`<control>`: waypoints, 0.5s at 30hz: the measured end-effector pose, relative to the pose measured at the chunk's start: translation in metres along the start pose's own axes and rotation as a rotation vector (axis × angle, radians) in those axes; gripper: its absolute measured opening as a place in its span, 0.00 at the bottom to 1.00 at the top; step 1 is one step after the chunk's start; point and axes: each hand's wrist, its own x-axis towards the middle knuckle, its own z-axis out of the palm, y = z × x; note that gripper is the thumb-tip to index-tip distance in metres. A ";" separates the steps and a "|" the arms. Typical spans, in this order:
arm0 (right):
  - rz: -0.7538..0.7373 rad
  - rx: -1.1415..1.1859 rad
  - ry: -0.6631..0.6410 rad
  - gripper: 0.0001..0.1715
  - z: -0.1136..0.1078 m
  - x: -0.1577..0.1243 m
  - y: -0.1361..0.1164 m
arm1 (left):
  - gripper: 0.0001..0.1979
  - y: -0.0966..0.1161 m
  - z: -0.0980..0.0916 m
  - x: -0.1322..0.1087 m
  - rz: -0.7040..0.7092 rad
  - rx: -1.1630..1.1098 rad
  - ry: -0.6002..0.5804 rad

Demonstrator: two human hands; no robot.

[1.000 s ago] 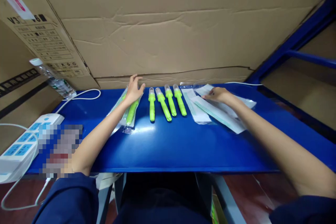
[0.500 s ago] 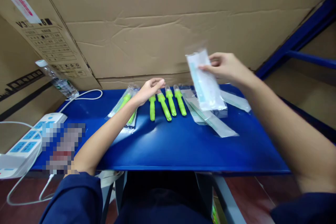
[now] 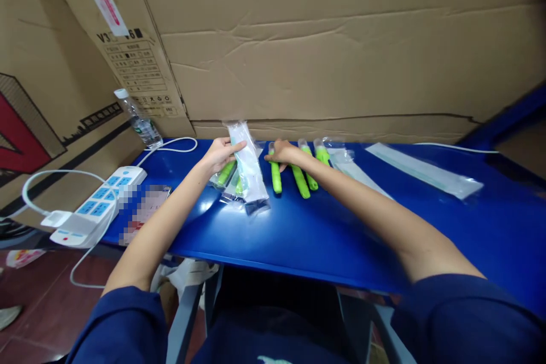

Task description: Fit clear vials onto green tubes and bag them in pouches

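Note:
My left hand (image 3: pixel 224 153) grips a clear packet with a white and pale green insert (image 3: pixel 249 168), thumb across its upper part. Under and beside that packet lie bagged green tools (image 3: pixel 226 174). My right hand (image 3: pixel 281 153) is closed at the top of a green tool (image 3: pixel 276 177), which lies on the blue table. Just right of it are more green tools with clear caps, one (image 3: pixel 301 183) partly hidden by my right wrist. A flat packet (image 3: pixel 358 173) lies under my right forearm, and another long packet (image 3: pixel 422 169) rests farther right.
A white power strip (image 3: pixel 100 205) with a looping cable and a blurred phone (image 3: pixel 147 210) are at the left of the blue table (image 3: pixel 273 244). A water bottle (image 3: pixel 143 125) leans by the cardboard wall (image 3: pixel 319 68) behind.
The packet has passed from my right hand to my left and now lies over the bagged tools. My right hand has moved left to the green tools. The view has shifted.

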 end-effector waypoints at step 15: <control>-0.475 0.745 0.607 0.37 -0.086 -0.018 0.026 | 0.21 -0.010 0.034 -0.011 -0.069 0.300 -0.429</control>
